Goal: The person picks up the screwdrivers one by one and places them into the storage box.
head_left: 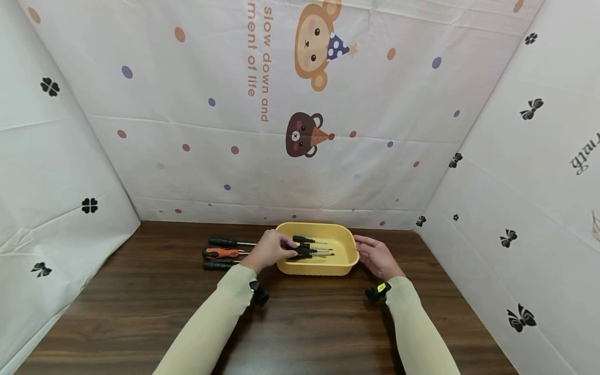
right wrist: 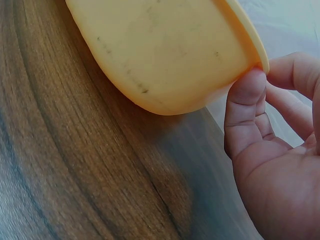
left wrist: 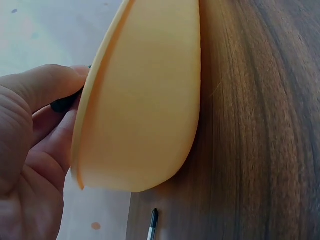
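A yellow plastic tray (head_left: 346, 255) sits at the back of the table with several small black-handled screwdrivers (head_left: 303, 252) lying in it, shafts toward the right. My left hand (head_left: 272, 251) reaches over the tray's left end and holds a black screwdriver handle (left wrist: 61, 104) between thumb and fingers; the tray wall (left wrist: 145, 100) hides the rest of it in the left wrist view. At the opposite end, my right hand (head_left: 377, 259) pinches the tray's rim, its thumb (right wrist: 246, 95) against the outer wall.
Left of the tray lie a black screwdriver (head_left: 224, 242), an orange-and-black one (head_left: 220, 253) and another black one (head_left: 217, 265), their right ends partly behind the left hand. A printed cloth (head_left: 262, 172) rises behind the wooden table (head_left: 319, 317), with white sheets on both sides.
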Demonstrator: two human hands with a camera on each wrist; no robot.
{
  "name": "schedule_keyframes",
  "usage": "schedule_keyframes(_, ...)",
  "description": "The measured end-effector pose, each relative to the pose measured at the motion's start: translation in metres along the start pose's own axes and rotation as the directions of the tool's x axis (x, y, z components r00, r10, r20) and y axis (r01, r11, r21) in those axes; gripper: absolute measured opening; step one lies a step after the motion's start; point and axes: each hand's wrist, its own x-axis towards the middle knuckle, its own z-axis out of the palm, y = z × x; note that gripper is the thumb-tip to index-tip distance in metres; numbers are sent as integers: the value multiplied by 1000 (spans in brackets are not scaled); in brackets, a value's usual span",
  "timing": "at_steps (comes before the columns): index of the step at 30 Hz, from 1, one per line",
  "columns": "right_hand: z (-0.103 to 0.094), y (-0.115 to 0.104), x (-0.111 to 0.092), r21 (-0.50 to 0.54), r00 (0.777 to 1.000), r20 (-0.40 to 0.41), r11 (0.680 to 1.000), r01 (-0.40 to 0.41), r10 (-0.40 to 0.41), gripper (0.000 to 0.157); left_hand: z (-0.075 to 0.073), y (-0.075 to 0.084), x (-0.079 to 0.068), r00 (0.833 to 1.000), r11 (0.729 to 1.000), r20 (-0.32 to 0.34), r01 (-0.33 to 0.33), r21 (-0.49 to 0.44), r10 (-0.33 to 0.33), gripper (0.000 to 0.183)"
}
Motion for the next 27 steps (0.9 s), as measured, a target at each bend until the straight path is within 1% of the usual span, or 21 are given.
schedule_keyframes(2,0,0,0,-1,1000,-1,1000,-1,1,55,2,1,1,1000,1000,15,-3,12,3,8)
schedule_keyframes(7,-1,1,2,-19,1000,-15,1000,-8,8,55,4,6,2,998,996,46,-34,84,30,8)
schedule_keyframes(11,-1,1,1,-23,1000,-14,1000,-11,10,56,5,9,5,997,986,75,-25,165,13,7)
schedule_keyframes(14,-1,0,0,-16,1000,-7,1000,-7,7,57,7,12,7,995,969,99,-23,246,-1,8)
schedule_keyframes(18,0,0,-1,-5,1000,-12,1000,-6,6,57,9,17,9,992,936,127,-53,349,9,3)
schedule_keyframes(23,1,-1,0,-14,1000,-17,1000,-11,11,55,11,19,10,983,893,175,-129,431,58,47)
schedule_keyframes(25,1,-1,-1,-22,1000,-14,1000,-11,11,54,11,19,10,979,874,188,-160,459,81,59)
schedule_keyframes(27,0,-1,-1,-22,1000,-10,1000,-7,7,54,12,20,10,976,857,194,-181,483,96,65)
